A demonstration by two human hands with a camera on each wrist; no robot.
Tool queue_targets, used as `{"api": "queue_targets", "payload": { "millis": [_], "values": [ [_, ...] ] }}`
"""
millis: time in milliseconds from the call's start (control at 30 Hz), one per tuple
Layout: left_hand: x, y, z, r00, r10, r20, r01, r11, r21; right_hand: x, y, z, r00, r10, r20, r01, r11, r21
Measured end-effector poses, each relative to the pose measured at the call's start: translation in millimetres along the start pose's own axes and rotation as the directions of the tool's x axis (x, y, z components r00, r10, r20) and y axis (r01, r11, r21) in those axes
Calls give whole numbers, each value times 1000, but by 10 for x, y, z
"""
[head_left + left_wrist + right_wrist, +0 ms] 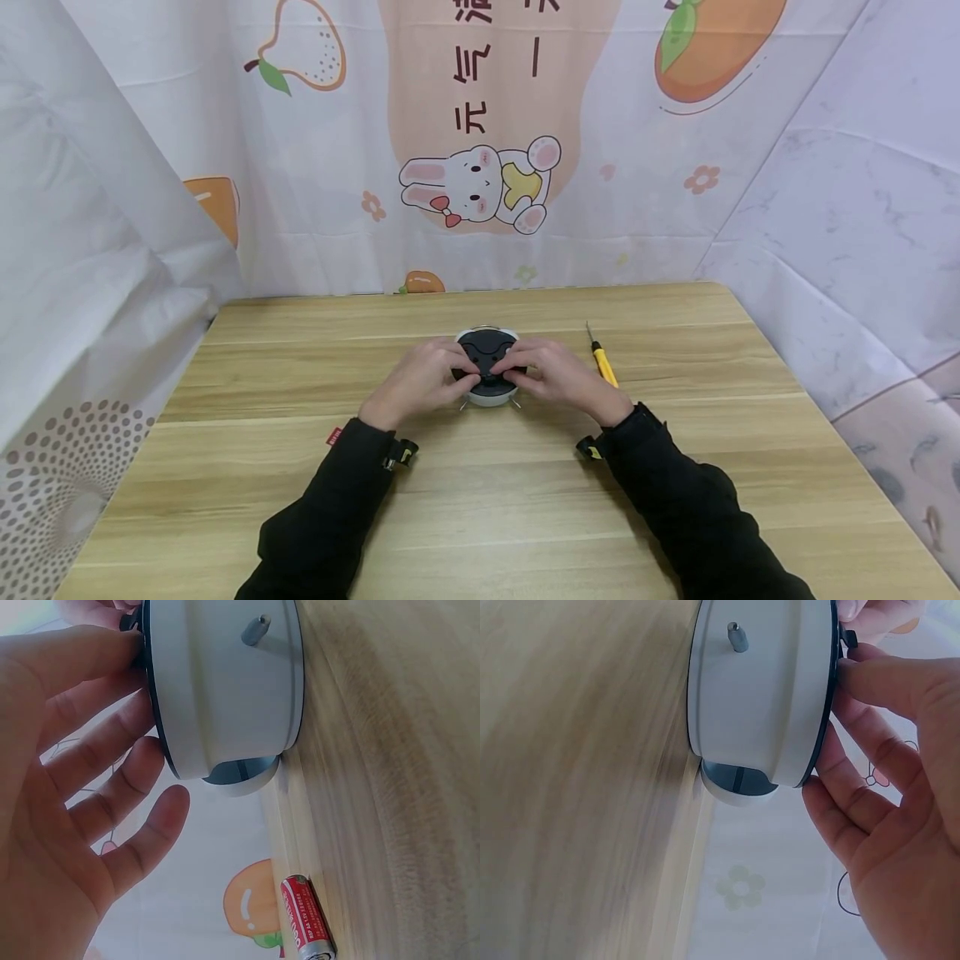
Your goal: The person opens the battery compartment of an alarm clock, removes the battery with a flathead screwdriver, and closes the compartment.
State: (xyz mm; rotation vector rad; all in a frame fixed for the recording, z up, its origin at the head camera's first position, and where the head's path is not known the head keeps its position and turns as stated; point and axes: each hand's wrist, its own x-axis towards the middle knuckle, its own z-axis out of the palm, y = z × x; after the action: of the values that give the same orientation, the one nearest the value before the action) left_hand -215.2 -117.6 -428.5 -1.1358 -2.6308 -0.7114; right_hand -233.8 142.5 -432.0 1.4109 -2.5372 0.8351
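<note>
A round alarm clock (pixel 487 398) with a white case and a black back lies face down on the wooden table, its thin metal legs pointing toward me. From the left, my left hand (pixel 429 372) grips at the middle of the back with thumb and forefinger. My right hand (pixel 558 375) meets it there from the right, its thumb and fingers also on the back. Between the two hands a small black part (pixel 848 637) stands out from the back. The other fingers of both hands are at the clock's black rim. Fingers partly hide the centre of the back.
A yellow-handled screwdriver (pixel 603 364) lies right of the clock, beyond my right wrist. In the left wrist view a red AA battery (pixel 306 919) lies on the table (pixel 480 517). A printed curtain (pixel 315 208) hangs along the table's far edge.
</note>
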Motion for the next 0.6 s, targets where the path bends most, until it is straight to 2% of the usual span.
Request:
{"api": "queue_targets", "payload": {
  "millis": [400,600],
  "values": [
    [-1,1,0,1000,-12,14,12,1000,-20,5,-8,-5,999,6,52,-5,1000,-12],
    [-4,-3,2,1000,-13,10,14,999,-30,-2,-7,-8,999,-2,52,2,1000,-9]
  ]
}}
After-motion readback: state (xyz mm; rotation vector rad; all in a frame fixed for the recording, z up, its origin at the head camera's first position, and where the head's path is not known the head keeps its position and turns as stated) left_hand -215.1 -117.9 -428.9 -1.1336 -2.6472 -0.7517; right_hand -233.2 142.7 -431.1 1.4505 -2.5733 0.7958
